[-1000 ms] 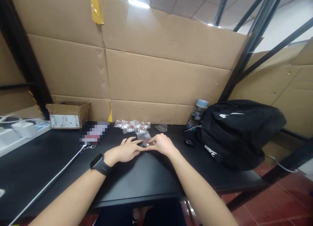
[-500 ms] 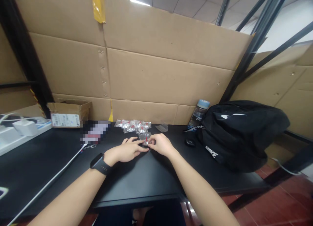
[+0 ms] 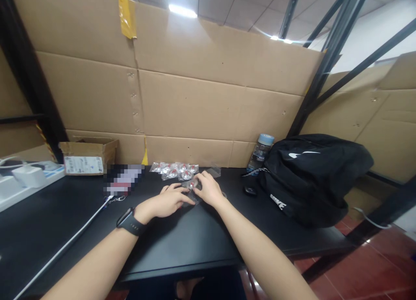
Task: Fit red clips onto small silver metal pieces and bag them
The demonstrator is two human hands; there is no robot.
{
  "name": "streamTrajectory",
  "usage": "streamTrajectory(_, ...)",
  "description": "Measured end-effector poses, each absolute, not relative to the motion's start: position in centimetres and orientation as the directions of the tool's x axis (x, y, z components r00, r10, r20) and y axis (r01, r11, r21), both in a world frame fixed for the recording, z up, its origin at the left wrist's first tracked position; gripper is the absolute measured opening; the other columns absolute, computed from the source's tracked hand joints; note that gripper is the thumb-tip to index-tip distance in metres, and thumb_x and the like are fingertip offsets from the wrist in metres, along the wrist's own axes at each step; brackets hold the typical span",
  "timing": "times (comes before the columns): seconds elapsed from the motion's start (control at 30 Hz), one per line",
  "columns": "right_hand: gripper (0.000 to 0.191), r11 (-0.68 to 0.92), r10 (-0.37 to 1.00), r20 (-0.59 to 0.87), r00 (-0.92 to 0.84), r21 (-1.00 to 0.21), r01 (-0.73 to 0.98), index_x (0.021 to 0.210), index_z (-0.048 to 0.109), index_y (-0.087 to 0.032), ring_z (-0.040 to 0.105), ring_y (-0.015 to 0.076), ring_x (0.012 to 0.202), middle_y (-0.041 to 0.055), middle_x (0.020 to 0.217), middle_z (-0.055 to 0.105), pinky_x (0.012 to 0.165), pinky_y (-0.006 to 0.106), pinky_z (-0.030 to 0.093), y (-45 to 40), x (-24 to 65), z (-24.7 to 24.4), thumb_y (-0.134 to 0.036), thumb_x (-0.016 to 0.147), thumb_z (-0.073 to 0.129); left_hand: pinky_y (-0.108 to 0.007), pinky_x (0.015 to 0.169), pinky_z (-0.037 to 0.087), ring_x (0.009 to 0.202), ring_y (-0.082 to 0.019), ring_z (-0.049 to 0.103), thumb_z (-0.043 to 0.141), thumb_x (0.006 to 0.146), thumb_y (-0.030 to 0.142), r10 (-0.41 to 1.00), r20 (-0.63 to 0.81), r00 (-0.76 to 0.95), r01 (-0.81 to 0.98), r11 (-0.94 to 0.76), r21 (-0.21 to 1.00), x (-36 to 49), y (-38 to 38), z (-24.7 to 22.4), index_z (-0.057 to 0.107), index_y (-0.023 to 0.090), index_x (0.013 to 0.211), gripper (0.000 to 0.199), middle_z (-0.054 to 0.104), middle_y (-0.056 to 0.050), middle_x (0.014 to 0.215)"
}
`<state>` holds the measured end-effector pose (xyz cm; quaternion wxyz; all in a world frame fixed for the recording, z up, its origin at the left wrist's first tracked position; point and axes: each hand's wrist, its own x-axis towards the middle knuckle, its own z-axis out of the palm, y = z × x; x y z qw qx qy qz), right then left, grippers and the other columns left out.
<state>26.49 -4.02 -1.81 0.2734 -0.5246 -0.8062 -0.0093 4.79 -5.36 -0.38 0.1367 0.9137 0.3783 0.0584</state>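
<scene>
A small clear plastic packet (image 3: 195, 197), holding a silvery round piece with a red mark, lies low over the black tabletop. My left hand (image 3: 167, 200), with a dark watch on its wrist, takes the packet's left side between thumb and forefinger; its other fingers stretch out. From the right, my right hand (image 3: 209, 189) pinches the same packet near the silvery piece. Its curled fingers partly cover the contents. Just beyond are several similar packets (image 3: 173, 172) with red-marked silvery pieces, in a cluster. A flat clear plastic bag (image 3: 214, 172) lies to their right.
On the right stand a black backpack (image 3: 318, 179) and a blue-capped bottle (image 3: 260, 152), with a small black object (image 3: 250, 191) in front. At left are an open cardboard box (image 3: 87, 157), a white power strip (image 3: 19, 187) and a white cable (image 3: 69, 243). Cardboard panels rise behind.
The packet now lies flatter and spreads toward me between the fingers. My right hand has shifted slightly up and left around it. The whole view has tilted a little.
</scene>
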Motion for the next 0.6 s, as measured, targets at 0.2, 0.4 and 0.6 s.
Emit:
streamTrajectory(0.2,0.016,0.554,0.796,0.503,-0.336,-0.382,0.74,0.106,0.065,-0.023,0.056,0.0167,0.098,0.0032,0.1,0.06,0.091,0.03,0.043,-3.4,29.0,-1.3,-0.02,0.098,0.051,-0.042,0.099,0.039,0.116,-0.028,0.053,0.053,0.076,0.014,0.819,0.335,0.467,0.771,-0.562,0.299,5.0,-4.0,-0.6,0.061,0.026,0.104,0.031,0.065,-0.005,0.112)
streamTrajectory(0.4,0.028,0.528,0.83,0.419,-0.368,-0.381,0.759,0.099,0.069,-0.024,0.056,0.0187,0.101,0.002,0.103,0.059,0.09,0.031,0.044,-2.9,29.5,-2.3,-0.022,0.075,0.083,-0.047,0.102,0.035,0.124,-0.032,0.046,0.07,0.08,0.035,0.785,0.358,0.506,0.745,-0.607,0.278,5.5,-3.2,-1.4,0.068,0.03,0.101,0.023,0.062,-0.003,0.119)
streamTrajectory(0.6,0.002,0.552,0.82,0.425,-0.382,-0.414,0.724,0.084,0.075,-0.021,0.06,0.0172,0.095,0.0034,0.097,0.065,0.092,0.032,0.043,-3.1,29.3,-1.6,-0.024,0.085,0.074,-0.047,0.102,0.037,0.121,-0.03,0.051,0.058,0.087,0.037,0.836,0.353,0.42,0.757,-0.537,0.372,5.1,-3.1,-1.1,0.074,0.027,0.087,0.019,0.066,-0.004,0.119)
